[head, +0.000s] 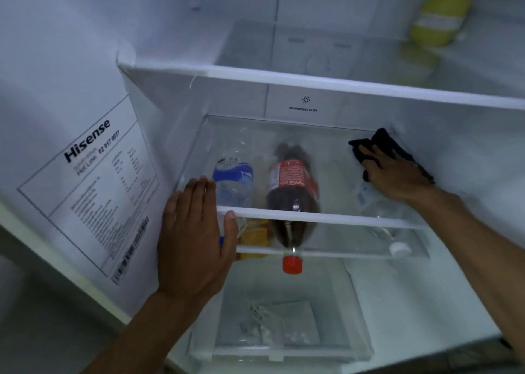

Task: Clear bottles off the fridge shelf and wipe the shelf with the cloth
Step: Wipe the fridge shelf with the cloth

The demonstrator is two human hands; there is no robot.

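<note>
My right hand (397,174) presses a dark cloth (383,143) flat on the glass fridge shelf (326,217) at its back right corner. My left hand (193,231) lies over the shelf's front left corner, thumb hooked on the white front rim. Through the glass I see three bottles lying on their sides, apparently on the level below. They are a water bottle with a blue label (234,180), a cola bottle (292,191) whose red cap points toward me, and a clear bottle (380,214) with a white cap.
A yellow bottle (440,15) stands on the upper shelf (312,82) at the back right. A yellow pack (254,240) sits beneath the glass near my left thumb. The fridge's left wall carries a label (93,186). A clear drawer (270,331) is at the bottom.
</note>
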